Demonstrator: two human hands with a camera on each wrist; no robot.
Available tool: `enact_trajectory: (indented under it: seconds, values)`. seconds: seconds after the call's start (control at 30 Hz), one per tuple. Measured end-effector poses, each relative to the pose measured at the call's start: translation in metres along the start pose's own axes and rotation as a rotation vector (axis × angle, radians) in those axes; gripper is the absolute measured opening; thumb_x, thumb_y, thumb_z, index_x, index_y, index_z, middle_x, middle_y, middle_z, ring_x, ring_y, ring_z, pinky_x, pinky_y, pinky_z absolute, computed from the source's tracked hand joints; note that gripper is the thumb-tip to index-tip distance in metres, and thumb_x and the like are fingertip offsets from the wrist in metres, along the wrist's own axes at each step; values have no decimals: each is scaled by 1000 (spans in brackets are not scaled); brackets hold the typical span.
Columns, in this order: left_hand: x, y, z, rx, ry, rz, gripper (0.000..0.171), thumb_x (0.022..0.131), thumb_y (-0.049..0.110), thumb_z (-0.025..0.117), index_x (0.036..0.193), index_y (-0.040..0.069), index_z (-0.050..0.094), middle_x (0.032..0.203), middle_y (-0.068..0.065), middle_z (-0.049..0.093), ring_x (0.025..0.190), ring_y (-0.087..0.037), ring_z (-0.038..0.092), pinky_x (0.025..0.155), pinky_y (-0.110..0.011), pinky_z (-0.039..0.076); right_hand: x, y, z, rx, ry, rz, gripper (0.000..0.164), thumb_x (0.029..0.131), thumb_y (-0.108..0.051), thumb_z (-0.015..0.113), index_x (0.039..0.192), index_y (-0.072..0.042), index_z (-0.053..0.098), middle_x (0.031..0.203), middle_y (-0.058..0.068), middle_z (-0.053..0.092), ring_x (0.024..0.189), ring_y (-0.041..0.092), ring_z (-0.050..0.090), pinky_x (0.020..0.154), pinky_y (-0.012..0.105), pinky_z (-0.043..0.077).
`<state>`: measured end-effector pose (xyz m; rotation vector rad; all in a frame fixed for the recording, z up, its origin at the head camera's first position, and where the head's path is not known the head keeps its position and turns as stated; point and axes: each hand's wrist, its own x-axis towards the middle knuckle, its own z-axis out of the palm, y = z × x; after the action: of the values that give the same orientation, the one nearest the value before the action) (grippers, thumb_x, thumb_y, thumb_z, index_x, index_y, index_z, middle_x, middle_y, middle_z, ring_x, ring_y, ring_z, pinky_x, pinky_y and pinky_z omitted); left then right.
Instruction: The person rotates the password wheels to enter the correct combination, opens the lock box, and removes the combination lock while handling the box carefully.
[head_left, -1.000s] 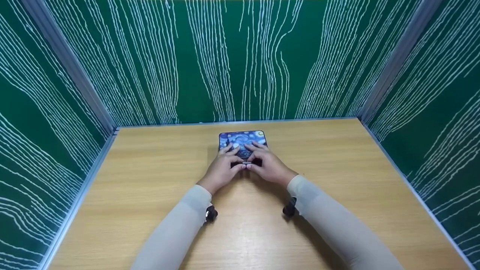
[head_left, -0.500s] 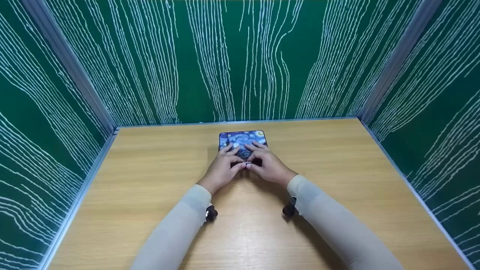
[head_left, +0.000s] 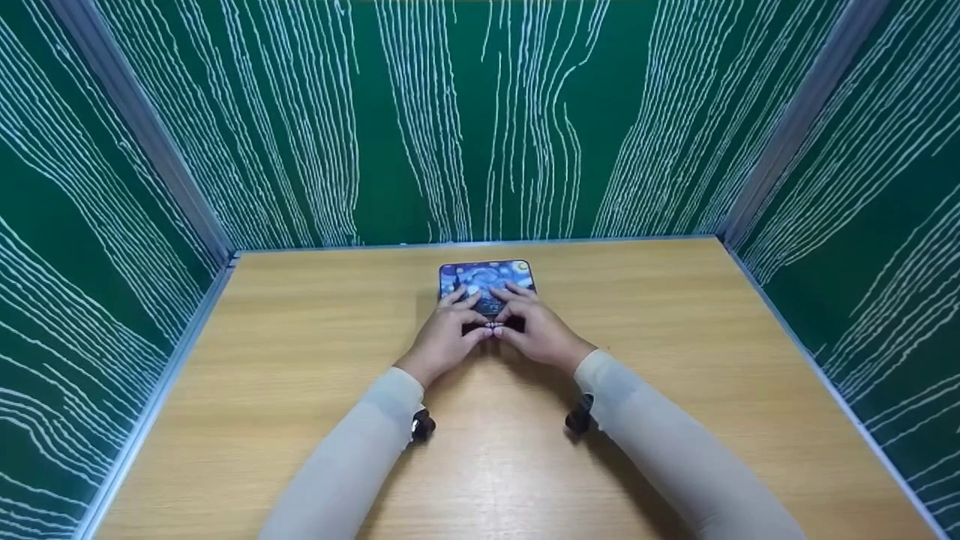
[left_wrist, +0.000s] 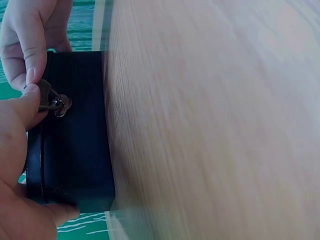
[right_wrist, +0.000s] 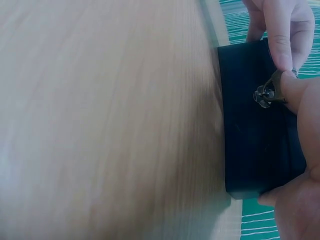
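A dark box (left_wrist: 75,155) with a blue swirling night-sky picture on its lid (head_left: 484,276) sits toward the back of the wooden table. On its front face is a metal latch (left_wrist: 61,106) with a bronze-coloured loop and flap. My left hand (head_left: 446,328) pinches the latch from the left, thumb at its flap, other fingers spread over the lid and side. From the right, my right hand (head_left: 538,328) mirrors this, its thumb meeting the left one at the latch (right_wrist: 265,96). The lid appears down on the box. Fingertips partly hide the flap.
Wooden tabletop (head_left: 487,450) surrounds the box on all sides. Green panels with white wavy lines (head_left: 480,135) stand along its back and both sides, joined by grey metal corner posts (head_left: 150,135).
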<state>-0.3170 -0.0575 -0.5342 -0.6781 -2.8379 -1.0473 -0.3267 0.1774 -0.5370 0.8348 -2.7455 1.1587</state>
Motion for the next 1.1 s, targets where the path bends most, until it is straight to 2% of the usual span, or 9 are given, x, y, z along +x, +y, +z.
enact_trajectory:
  seconds: [0.2, 0.5, 0.73, 0.97, 1.1]
  values:
    - [0, 1, -1, -5, 5, 14, 30, 110, 34, 77, 131, 15, 86, 178, -2, 51, 176, -33, 29, 142, -56, 31, 1, 1, 0, -17, 4, -21, 7, 108, -17, 80, 107, -11, 80, 177, 8, 52, 175, 43, 29, 141, 70, 24]
    - [1, 0, 0, -1, 13, 27, 28, 110, 34, 76, 128, 15, 87, 177, -4, 51, 175, -35, 30, 142, -57, 29, 2, 1, 1, -12, 7, -13, 6, 108, -18, 79, 108, -12, 80, 178, 6, 51, 175, 41, 29, 141, 68, 24]
    - [1, 2, 0, -6, -5, -3, 29, 112, 35, 74, 129, 16, 86, 179, -1, 49, 177, -33, 27, 143, -58, 28, 0, 1, 1, -7, 6, 7, 6, 108, -20, 79, 106, -14, 80, 178, 4, 51, 176, 39, 29, 141, 67, 23]
    - [-1, 1, -1, -30, -12, -24, 31, 110, 37, 76, 133, 19, 85, 180, 3, 47, 177, -31, 25, 142, -57, 29, 0, 2, 1, -7, -1, 7, 6, 107, -17, 80, 108, -12, 80, 179, 5, 50, 176, 39, 28, 142, 67, 22]
    - [0, -1, -1, -24, -4, 5, 29, 109, 34, 78, 131, 17, 86, 179, 1, 49, 177, -32, 27, 142, -56, 30, 1, 2, 1, -13, -3, -8, 8, 107, -18, 80, 108, -10, 80, 178, 6, 51, 176, 41, 28, 142, 68, 22]
